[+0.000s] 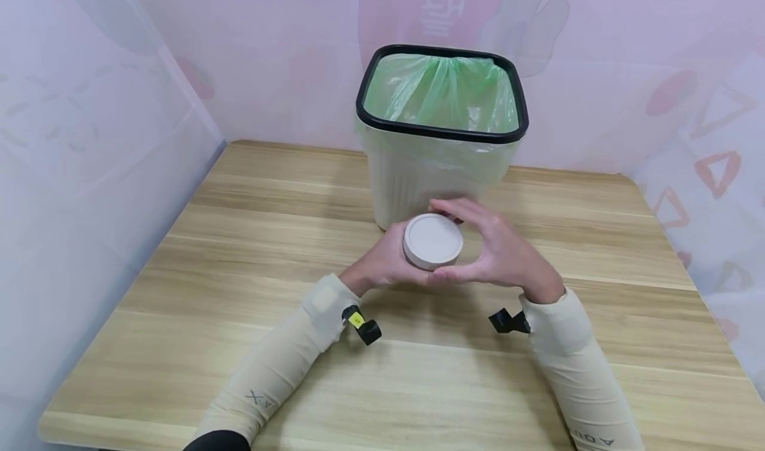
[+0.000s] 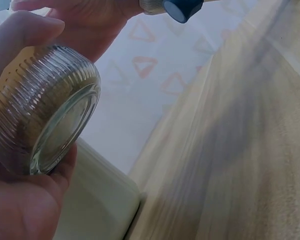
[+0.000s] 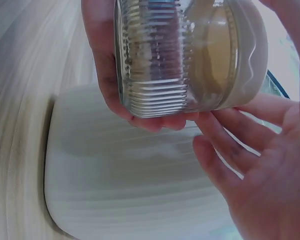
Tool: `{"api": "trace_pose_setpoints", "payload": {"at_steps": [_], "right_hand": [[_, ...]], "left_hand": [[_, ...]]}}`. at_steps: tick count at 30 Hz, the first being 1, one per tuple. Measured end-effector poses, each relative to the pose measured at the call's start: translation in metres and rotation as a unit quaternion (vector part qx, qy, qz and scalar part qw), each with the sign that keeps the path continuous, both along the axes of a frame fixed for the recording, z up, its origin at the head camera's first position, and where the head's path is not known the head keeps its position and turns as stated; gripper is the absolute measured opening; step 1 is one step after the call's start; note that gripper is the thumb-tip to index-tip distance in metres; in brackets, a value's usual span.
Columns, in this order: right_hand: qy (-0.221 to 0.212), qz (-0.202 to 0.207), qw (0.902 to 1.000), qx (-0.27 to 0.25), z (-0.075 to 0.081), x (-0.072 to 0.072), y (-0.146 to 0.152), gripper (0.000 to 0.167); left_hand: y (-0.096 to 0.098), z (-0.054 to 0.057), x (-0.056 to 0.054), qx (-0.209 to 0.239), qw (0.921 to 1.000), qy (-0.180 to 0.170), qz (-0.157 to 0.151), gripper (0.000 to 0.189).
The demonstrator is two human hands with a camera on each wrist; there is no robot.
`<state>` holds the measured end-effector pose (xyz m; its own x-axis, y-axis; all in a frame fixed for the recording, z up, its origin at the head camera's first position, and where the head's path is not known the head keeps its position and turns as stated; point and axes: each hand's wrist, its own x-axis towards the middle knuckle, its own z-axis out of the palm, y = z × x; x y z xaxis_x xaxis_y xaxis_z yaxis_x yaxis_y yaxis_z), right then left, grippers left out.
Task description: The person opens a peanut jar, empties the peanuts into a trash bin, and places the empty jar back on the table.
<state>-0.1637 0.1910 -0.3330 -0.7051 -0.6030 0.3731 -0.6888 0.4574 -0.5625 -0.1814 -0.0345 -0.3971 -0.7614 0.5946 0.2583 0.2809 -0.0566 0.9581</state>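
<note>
My left hand (image 1: 391,257) curls its fingers round the ribbed glass jar (image 3: 162,60), holding it above the middle of the wooden table (image 1: 239,271), white lid (image 1: 433,240) on top. Just beyond, on the far side, stands a pale bin (image 1: 397,179) with a green liner (image 1: 442,92) inside its black rim. To the right, my right hand (image 1: 508,252) arches spread fingers around the lid; I cannot tell whether every fingertip touches.

A wrinkled cream left sleeve (image 1: 277,361) and matching right sleeve (image 1: 582,371) carry dark lettering (image 1: 254,395); black fabric (image 1: 220,442) edges the left one's near end. Black curved fittings (image 1: 369,332) jut from both cuffs (image 1: 325,305), the left bearing a yellow label (image 1: 356,319).
</note>
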Motion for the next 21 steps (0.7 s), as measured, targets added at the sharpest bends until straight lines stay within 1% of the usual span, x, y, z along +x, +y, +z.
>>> {"api": "trace_pose_setpoints", "payload": {"at_steps": [3,7,10,16,21], "right_hand": [[0.01,-0.014,0.9997,-0.017,0.0017,0.0,0.0003,0.092],[0.029,-0.04,0.9976,-0.048,0.004,0.0013,0.0004,0.08],[0.041,-0.06,0.9955,-0.061,0.0045,0.0022,-0.0005,0.072],[0.05,-0.089,0.9931,-0.057,0.0041,0.0043,-0.0052,0.066],[0.058,-0.095,0.9925,-0.05,0.0036,0.005,-0.0082,0.065]], "left_hand": [[-0.001,0.0015,0.0,-0.001,0.9999,-0.006,0.013,0.085],[-0.002,0.0036,0.0001,-0.003,0.9996,-0.012,0.026,0.084],[-0.0021,0.0044,-0.0005,-0.007,0.9992,-0.011,0.039,0.084],[-0.0024,0.0058,-0.0013,-0.009,0.9983,-0.012,0.057,0.084],[-0.0034,0.0064,-0.0012,-0.013,0.9978,-0.015,0.063,0.085]]}}
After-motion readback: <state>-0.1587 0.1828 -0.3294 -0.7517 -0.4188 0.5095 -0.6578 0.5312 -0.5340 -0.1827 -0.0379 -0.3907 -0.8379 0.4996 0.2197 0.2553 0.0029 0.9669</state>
